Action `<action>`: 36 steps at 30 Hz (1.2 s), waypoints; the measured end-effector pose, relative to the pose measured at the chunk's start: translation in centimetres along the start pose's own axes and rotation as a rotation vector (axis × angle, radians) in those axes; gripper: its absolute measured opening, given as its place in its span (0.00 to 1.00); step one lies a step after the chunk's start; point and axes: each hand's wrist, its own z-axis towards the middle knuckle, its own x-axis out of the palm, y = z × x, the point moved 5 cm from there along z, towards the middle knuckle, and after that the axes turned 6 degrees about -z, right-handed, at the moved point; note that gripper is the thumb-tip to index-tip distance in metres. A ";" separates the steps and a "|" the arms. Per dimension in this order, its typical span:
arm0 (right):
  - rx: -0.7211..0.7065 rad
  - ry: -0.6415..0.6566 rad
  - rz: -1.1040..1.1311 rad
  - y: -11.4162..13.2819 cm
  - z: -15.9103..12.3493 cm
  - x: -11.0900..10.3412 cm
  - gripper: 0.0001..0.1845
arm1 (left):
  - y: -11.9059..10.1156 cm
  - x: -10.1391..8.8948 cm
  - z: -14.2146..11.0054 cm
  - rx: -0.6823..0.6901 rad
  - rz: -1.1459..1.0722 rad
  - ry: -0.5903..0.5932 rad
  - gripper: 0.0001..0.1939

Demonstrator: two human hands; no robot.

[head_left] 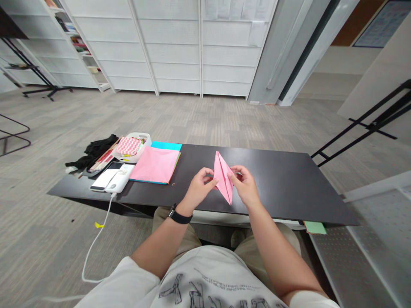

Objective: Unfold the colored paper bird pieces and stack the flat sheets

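Observation:
Between my two hands is a folded pink sheet of origami paper [222, 175], held up just above the dark table [276, 184]. It has a narrow diamond shape with pointed ends and a crease or slit down its middle. My left hand [202, 184] pinches its left edge, thumb in front and fingers curled behind. At the right edge, my right hand [244, 184] grips it the same way, its thumb on the front face. Part of the paper's back and some fingertips are hidden.
Left of my hands lies a stack of coloured paper [157, 164], pink on top. Beyond it are a white basket [146, 139], a phone [107, 175] and a white power bank [120, 179] with a cable [96, 239] hanging off the front edge. Black cloth [99, 147] lies at the far left.

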 end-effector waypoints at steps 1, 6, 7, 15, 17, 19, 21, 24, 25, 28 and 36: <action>-0.008 0.026 -0.009 -0.1 0.0 0.0 0.16 | 0.1 0.0 0.0 -0.010 -0.004 0.002 0.20; -0.061 0.127 0.023 -0.6 0.0 -0.4 0.12 | 0.3 -0.4 -0.1 -0.022 -0.027 -0.031 0.18; -0.052 0.124 0.046 -0.8 0.0 -0.5 0.10 | 0.3 -0.4 -0.2 -0.023 -0.031 -0.028 0.17; -0.175 0.127 -0.062 0.3 -0.5 -0.5 0.06 | 0.3 -0.3 -0.2 -0.014 -0.060 -0.020 0.18; -0.240 0.155 -0.110 1.2 -0.8 -0.4 0.07 | 0.4 -0.3 0.0 -0.001 -0.025 -0.021 0.21; -0.318 0.189 -0.155 2.3 -1.1 -0.4 0.08 | 0.7 -0.4 0.2 -0.024 -0.021 -0.010 0.21; -0.392 0.235 -0.204 3.4 -1.3 -0.4 0.09 | 1.1 -0.6 0.3 -0.070 -0.040 0.003 0.21; -0.476 0.311 -0.270 4.7 -1.4 -0.6 0.18 | 1.3 -0.9 0.3 -0.136 -0.086 0.049 0.23; -0.503 0.334 -0.295 5.0 -1.4 -0.7 0.20 | 1.2 -0.9 0.3 -0.152 -0.102 0.066 0.23; -0.586 0.368 -0.415 5.6 -1.1 -0.8 0.23 | 0.7 -0.9 0.2 -0.225 -0.170 0.126 0.25; -0.715 0.269 -0.658 6.4 -0.4 -0.8 0.12 | 1.2 0.0 -0.2 -0.415 -0.327 0.248 0.21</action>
